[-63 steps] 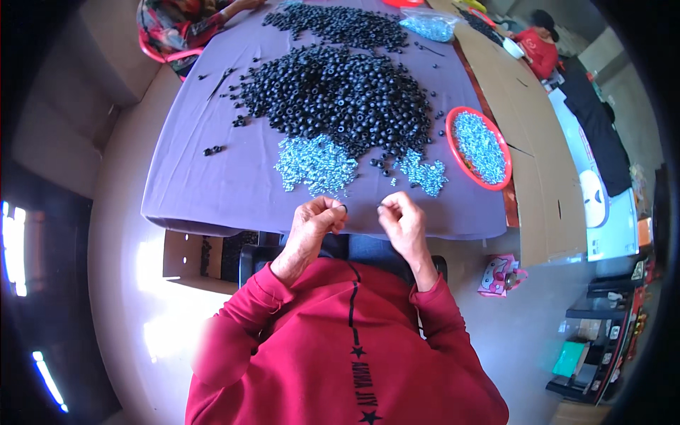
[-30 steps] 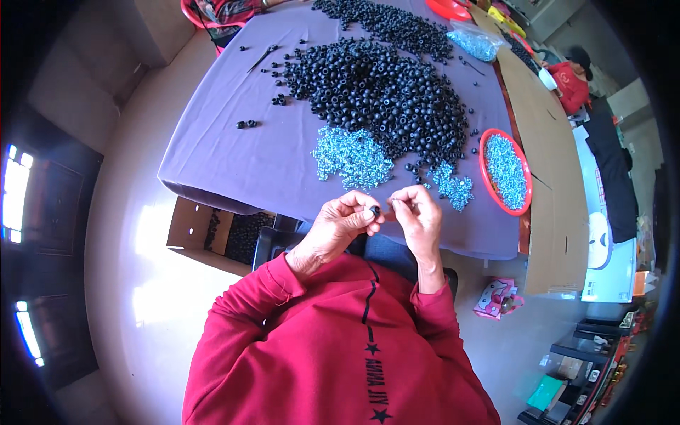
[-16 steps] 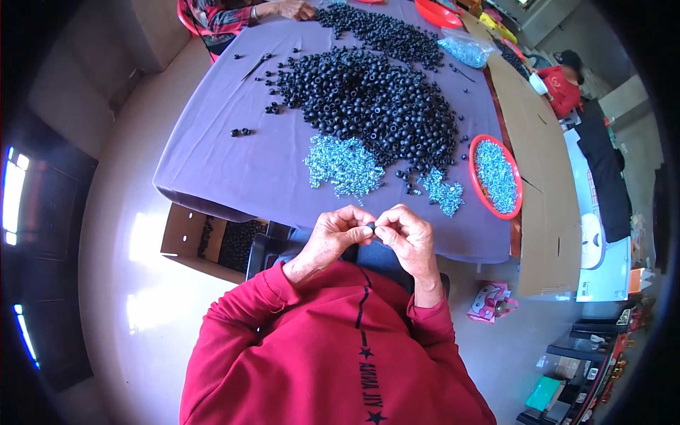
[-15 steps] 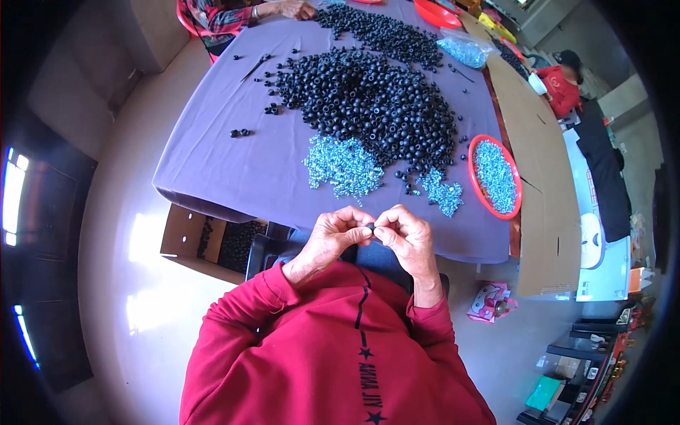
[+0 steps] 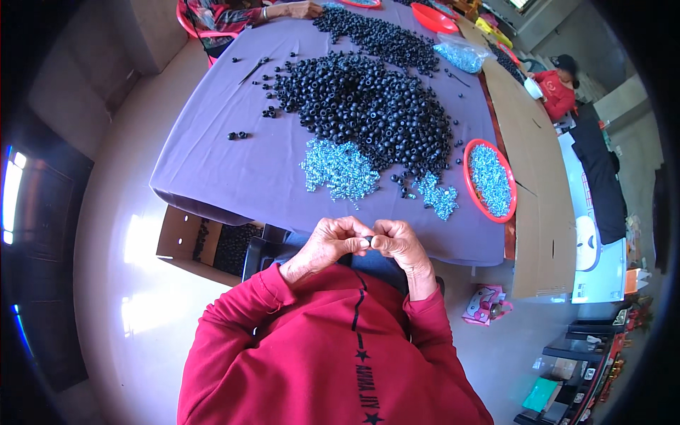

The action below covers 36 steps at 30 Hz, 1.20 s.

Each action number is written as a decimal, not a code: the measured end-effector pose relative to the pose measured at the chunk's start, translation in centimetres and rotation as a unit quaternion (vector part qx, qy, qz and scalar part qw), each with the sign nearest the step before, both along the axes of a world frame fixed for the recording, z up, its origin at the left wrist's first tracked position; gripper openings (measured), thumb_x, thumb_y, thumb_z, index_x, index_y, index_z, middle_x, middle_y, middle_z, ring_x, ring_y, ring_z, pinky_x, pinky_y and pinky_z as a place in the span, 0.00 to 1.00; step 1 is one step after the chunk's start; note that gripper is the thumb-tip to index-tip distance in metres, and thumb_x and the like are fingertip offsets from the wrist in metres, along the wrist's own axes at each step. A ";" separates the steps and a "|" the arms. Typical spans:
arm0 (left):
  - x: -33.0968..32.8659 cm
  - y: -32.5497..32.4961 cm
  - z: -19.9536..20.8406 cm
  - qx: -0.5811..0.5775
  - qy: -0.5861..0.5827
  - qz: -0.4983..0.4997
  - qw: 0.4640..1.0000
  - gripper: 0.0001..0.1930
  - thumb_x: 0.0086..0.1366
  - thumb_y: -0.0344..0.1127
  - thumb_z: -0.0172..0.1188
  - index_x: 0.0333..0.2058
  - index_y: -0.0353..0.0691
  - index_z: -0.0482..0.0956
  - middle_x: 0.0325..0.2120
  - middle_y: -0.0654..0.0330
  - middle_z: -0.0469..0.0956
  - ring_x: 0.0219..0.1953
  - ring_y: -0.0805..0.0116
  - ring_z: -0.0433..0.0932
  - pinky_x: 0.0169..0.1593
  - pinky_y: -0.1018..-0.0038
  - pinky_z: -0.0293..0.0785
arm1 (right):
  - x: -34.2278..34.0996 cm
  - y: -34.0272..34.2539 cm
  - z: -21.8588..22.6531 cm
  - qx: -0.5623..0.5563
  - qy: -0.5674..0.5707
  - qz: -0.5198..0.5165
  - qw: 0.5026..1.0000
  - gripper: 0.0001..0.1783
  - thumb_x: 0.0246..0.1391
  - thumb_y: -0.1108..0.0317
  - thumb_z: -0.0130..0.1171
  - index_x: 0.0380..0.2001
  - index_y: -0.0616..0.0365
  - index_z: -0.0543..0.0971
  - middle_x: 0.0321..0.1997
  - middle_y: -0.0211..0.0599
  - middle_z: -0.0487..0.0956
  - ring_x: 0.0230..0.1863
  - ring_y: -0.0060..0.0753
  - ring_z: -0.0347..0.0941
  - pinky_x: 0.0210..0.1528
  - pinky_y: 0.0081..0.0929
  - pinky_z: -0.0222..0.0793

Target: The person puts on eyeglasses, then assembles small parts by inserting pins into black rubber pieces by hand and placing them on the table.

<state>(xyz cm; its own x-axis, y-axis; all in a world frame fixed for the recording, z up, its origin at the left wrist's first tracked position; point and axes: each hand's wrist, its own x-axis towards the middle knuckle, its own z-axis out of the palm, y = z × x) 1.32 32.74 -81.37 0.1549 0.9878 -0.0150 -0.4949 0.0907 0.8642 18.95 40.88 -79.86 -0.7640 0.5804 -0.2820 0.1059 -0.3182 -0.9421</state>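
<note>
Two seconds ago the left hand [image 5: 323, 245] and right hand [image 5: 401, 246] were apart; now they meet on the near side of the pile of black beads [image 5: 365, 106]. The left fingers are pinched closed on one dark bead [image 5: 367, 240], and the right ones pinch its other side, so both hands now work one piece. Anything smaller between them is hidden. The heap of blue beads [image 5: 340, 170] lies unchanged at the pile's near edge.

Small workshop; can't tell if it's in a home. Cloth-covered table [image 5: 219, 170] heaped with black beads [image 5: 368, 106] and blue bits [image 5: 340, 170], more bits in a red bowl [image 5: 467, 173], two co-workers [image 5: 556, 92] nearby, open carton [image 5: 179, 237] of dark pieces [image 5: 235, 248] on the floor [image 5: 117, 198], shelves [image 5: 567, 353] at right.
</note>
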 end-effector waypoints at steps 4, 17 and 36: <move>-0.1 -0.3 0.8 0.008 -0.016 -0.045 0.999 0.06 0.56 0.27 0.58 0.33 0.34 0.76 0.26 0.62 0.77 0.28 0.78 0.73 0.35 0.81 0.71 | 0.2 0.4 0.8 0.039 -0.025 0.083 0.995 0.24 0.37 0.48 0.67 0.13 0.52 0.66 0.16 0.18 0.64 0.18 0.09 0.55 0.18 0.12 0.46; 0.9 0.0 -0.9 -0.052 -0.048 -0.041 0.997 0.06 0.57 0.29 0.58 0.33 0.35 0.75 0.26 0.62 0.77 0.26 0.78 0.73 0.32 0.82 0.70 | -3.5 8.8 1.1 0.598 -0.173 -0.105 0.776 0.05 0.43 0.79 0.53 0.26 0.61 0.76 0.27 0.35 0.71 0.26 0.28 0.70 0.28 0.23 0.66; 0.4 0.5 -2.2 -0.067 -0.076 -0.004 0.995 0.05 0.58 0.28 0.57 0.33 0.35 0.74 0.26 0.61 0.76 0.25 0.77 0.72 0.33 0.82 0.70 | -4.4 9.4 0.1 0.688 -0.192 -0.091 0.694 0.05 0.42 0.76 0.56 0.22 0.59 0.69 0.24 0.35 0.68 0.23 0.34 0.68 0.26 0.30 0.66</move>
<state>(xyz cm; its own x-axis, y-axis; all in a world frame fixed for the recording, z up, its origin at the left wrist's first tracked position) 1.76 33.20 -83.57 0.1738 0.9773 -0.1213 -0.6180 0.2042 0.7592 14.53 50.26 -79.73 -0.6645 0.5783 0.4733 0.5087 0.8140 -0.2803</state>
